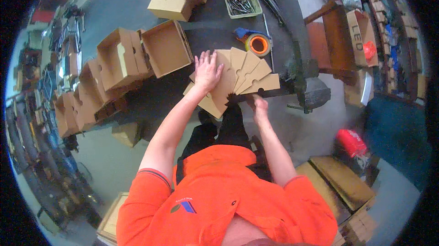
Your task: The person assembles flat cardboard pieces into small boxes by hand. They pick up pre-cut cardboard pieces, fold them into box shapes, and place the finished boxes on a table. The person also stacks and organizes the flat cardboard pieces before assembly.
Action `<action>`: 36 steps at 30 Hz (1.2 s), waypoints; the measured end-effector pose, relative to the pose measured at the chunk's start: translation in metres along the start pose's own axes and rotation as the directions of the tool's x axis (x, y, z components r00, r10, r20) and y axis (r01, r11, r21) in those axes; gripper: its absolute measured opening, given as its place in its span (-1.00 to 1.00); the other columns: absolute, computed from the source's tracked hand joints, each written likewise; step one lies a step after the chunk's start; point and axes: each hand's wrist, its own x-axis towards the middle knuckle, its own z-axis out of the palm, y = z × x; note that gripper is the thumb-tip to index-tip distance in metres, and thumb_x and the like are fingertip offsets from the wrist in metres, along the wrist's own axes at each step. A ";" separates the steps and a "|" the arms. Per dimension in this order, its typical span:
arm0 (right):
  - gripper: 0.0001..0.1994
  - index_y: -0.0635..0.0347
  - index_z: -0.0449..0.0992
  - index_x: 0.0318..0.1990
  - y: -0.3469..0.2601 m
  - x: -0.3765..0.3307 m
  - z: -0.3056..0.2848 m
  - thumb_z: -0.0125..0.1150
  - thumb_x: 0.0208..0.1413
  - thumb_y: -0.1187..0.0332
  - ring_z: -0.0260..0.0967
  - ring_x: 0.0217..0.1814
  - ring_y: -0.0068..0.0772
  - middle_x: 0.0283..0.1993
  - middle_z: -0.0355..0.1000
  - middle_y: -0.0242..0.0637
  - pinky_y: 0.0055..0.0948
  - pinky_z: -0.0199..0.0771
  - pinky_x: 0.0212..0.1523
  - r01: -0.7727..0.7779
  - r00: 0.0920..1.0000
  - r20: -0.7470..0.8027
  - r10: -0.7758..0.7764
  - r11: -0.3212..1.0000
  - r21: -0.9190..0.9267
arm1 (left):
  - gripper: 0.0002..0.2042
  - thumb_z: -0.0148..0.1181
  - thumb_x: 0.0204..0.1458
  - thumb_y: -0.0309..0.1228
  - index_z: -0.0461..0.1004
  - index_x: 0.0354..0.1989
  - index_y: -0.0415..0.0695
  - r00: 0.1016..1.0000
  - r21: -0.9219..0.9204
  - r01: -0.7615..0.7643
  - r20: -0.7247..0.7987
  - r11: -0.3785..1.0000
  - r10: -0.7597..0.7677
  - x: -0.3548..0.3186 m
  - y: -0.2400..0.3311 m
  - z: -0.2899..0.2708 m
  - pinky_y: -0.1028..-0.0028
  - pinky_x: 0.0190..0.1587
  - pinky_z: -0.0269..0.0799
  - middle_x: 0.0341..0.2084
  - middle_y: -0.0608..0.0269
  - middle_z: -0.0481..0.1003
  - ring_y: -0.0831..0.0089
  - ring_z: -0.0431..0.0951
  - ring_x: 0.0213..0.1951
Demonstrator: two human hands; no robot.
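Now, the left hand (208, 71) lies spread on fanned cardboard (245, 69), while the half-hidden right hand (260, 104) has an unclear grip.

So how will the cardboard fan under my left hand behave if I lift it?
The fan may slip apart, as its overlapping pieces show no fastening. Each looks fairly stiff, with a flat face and crisp edges. They're probably light for their size, being cardboard.

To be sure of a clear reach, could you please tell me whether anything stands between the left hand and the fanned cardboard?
Nothing visible does: the left hand appears to rest on the fanned cardboard. The tape roll lies beyond it, not between them.
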 end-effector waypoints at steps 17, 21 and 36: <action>-0.41 -0.02 0.42 0.03 -0.119 -0.092 0.299 0.13 -0.35 0.30 0.06 0.22 0.13 0.15 0.12 0.19 -0.12 0.00 0.26 0.908 0.367 0.884 -0.290 -0.095 -0.408 | -0.78 0.10 0.00 -0.38 0.49 -0.24 -0.24 0.874 -0.593 0.422 0.066 0.686 -0.481 -0.204 -0.072 -0.060 0.39 -0.30 0.43 -0.40 0.03 0.53 0.23 0.56 -0.35; -0.54 0.07 0.49 -0.09 -0.105 -0.075 0.344 0.08 -0.30 0.30 0.15 0.16 0.03 0.05 0.26 0.04 -0.15 0.05 0.21 0.722 0.679 0.731 0.065 -0.237 -0.650 | -0.76 0.09 0.01 -0.35 0.48 -0.22 -0.25 0.838 -0.596 0.487 0.113 0.639 -0.534 -0.205 -0.084 -0.072 0.38 -0.27 0.43 -0.40 0.02 0.54 0.26 0.56 -0.36; -0.56 0.31 0.54 -0.16 -0.258 -0.007 0.232 -0.07 -0.31 0.62 0.39 -0.33 -0.54 -0.30 0.47 -0.32 -0.70 0.33 -0.31 0.682 0.514 0.786 -0.343 0.719 -0.132 | -0.81 0.08 0.02 -0.45 0.47 -0.25 -0.31 0.887 -0.809 0.215 -0.072 0.547 -0.456 -0.033 -0.067 -0.146 0.51 -0.27 0.42 -0.43 0.09 0.54 0.44 0.55 -0.35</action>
